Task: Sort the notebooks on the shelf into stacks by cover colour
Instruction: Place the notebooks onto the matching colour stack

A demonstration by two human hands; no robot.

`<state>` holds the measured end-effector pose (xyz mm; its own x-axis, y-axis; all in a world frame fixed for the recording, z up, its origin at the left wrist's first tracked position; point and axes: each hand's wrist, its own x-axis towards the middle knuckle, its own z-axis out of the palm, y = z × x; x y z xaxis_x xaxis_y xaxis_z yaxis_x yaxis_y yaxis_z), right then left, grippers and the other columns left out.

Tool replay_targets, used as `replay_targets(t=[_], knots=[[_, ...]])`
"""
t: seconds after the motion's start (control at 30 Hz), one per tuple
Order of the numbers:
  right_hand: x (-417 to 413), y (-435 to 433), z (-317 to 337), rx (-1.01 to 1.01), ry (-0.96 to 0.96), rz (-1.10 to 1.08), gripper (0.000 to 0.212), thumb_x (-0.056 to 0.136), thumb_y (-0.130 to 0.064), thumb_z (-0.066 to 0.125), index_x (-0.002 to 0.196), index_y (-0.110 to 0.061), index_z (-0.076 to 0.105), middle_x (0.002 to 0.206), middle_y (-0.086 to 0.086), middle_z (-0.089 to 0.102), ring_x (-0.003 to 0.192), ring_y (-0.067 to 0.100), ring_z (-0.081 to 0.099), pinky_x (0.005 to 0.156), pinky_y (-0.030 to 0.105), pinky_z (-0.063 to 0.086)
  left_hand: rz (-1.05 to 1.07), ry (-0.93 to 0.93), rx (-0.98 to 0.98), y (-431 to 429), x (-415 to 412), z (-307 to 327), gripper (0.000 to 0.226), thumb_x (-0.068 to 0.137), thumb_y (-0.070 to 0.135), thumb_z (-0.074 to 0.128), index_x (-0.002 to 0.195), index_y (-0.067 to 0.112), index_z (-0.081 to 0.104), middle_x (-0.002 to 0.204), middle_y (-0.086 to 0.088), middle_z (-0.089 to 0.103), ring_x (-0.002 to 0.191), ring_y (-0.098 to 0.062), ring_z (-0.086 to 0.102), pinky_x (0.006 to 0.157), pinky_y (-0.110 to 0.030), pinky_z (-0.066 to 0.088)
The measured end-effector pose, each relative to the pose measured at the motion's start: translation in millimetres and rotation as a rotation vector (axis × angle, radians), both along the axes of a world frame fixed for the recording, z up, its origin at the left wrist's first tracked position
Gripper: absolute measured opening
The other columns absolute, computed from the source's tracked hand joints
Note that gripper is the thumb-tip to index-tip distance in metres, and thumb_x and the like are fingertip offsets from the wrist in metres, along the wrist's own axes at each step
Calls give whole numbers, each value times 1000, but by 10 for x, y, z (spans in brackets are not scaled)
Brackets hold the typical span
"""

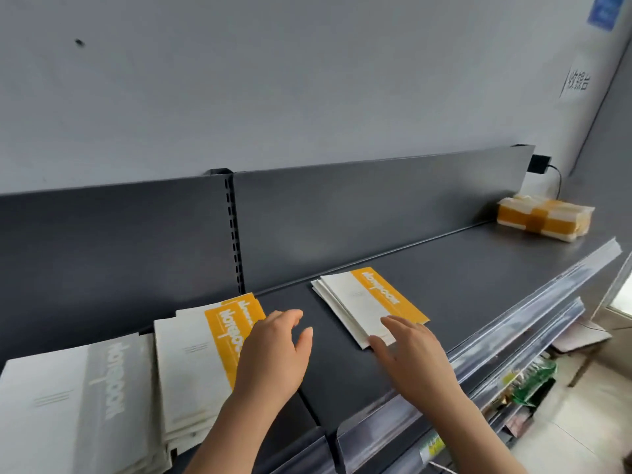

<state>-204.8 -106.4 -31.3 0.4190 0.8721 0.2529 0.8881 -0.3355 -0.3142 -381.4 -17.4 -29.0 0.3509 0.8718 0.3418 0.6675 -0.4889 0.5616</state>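
Observation:
A small stack of white notebooks with orange bands [362, 302] lies mid-shelf. My right hand [413, 357] is open, its straight fingers touching that stack's near corner. To the left sits a taller pile of orange-banded notebooks [191, 364]. My left hand [273, 354] hovers over that pile's right edge with relaxed fingers and holds nothing. At the far left is a stack of white notebooks with grey bands [68, 405].
The dark grey shelf [444, 278] has a back panel and a clear price rail [533, 302] along its front edge. A wrapped bundle of orange-banded notebooks [543, 217] lies at the far right end. Lower shelves hold packaged goods [526, 381].

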Motion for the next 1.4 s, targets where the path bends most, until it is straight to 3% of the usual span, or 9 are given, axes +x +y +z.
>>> replay_targets(t=[0.3,0.4,0.47,0.63,0.73,0.87,1.1,1.23,1.4], knots=[[1031,432,-349,-67,-62,152,31,100,-27,31,106,-19,60,121,-4,57,104,17,52,100,26,33,-7,-13,-356,107,852,-176,41,97,32,49,135,16,48,121,4,64,102,-8,59,75,-15,41],[1168,536,-427,-56,-41,345,32,99,-25,32,114,-24,60,130,-9,54,118,8,47,115,29,19,86,-56,-400,137,1058,-187,18,97,34,48,87,20,55,76,0,59,61,-6,45,53,-18,31],[1188,571,-444,-48,-17,473,35,99,-24,35,126,-27,57,139,-13,48,130,2,39,118,26,8,165,-20,-381,132,1154,-200,28,97,34,48,75,17,43,76,-6,56,51,-8,35,45,-16,25],[1316,644,-406,-39,72,664,35,97,-17,40,123,-26,60,133,-16,53,126,1,43,116,20,6,294,-66,-359,122,1193,-243,17,92,26,58,104,15,52,107,4,61,80,-7,55,48,-10,35],[1466,693,-456,15,76,566,27,95,-16,37,99,-19,63,102,-7,66,97,13,57,111,22,26,356,-121,-403,109,1185,-261,15,93,17,55,104,13,46,109,-1,58,83,-10,56,45,-11,37],[1519,733,-539,47,58,470,26,94,-14,33,79,-16,55,78,-2,58,71,17,52,114,28,24,414,-227,-454,103,1180,-278,19,94,21,51,107,11,42,114,-3,57,88,-13,57,45,-12,39],[1506,668,-426,7,77,653,35,100,-18,32,121,-21,60,135,-12,52,130,15,38,107,15,23,440,-253,-472,147,1231,-271,27,91,24,55,110,13,41,111,-1,58,81,-9,56,49,-14,38],[1517,693,-489,81,102,587,32,97,-12,34,109,-11,64,121,-2,62,113,18,54,107,6,13,468,-224,-446,168,1212,-321,29,89,23,62,111,14,46,115,-3,59,90,-12,55,49,-12,39],[1541,734,-533,100,40,531,33,93,-10,36,102,-13,67,108,-1,68,100,16,60,117,28,19,473,-258,-489,169,1183,-323,27,90,18,60,112,14,45,117,-4,59,94,-15,56,51,-14,42]])
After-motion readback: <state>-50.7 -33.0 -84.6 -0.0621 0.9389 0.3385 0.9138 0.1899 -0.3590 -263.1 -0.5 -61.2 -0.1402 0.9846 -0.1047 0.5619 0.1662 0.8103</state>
